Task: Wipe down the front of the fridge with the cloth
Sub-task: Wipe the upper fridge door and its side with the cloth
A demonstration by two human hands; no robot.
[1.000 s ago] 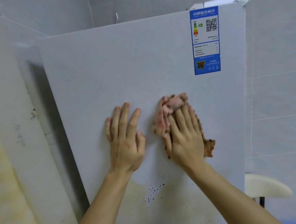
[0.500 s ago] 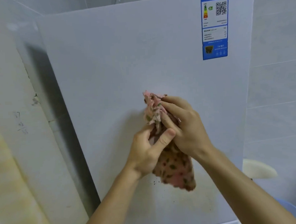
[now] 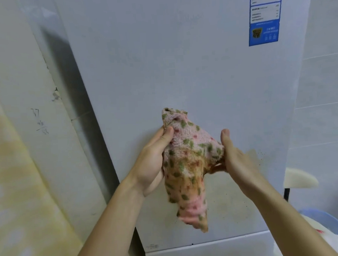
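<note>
Currently the cloth [image 3: 187, 166] hangs between both hands in front of the lower half of the fridge front [image 3: 161, 69] and appears to be lifted clear of the panel. It is bunched at the top, a loose tail hangs down, and its middle carries a brownish soiled patch. The left hand [image 3: 152, 164] has its grip clamped on the upper left fold, thumb over the pile. The right hand [image 3: 236, 159] has its grip closed on the right edge, with the thumb raised and the fingers hidden behind the fabric.

Probable step: refolding to present a fresh face.

Hazards:
- If the soiled patch is turned toward the panel, grime is likely to smear back onto it.
- The loose tail may drag through the yellowish staining [image 3: 230, 201] low on the door and streak it.
- Releasing one grip early may drop the cloth.

Clearances:
- The door's bottom edge [image 3: 219, 240] lies just below the tail.
- The blue label [image 3: 264, 21] sits at the upper right. A stroke against its border could lift it.
- To the left, a narrow shadowed gap separates the fridge from the wall [image 3: 20, 80].
- A stool seat [image 3: 300, 177] and a blue basin [image 3: 330, 225] stand near the lower right and limit elbow room.
- The panel above the hands is open.
</note>
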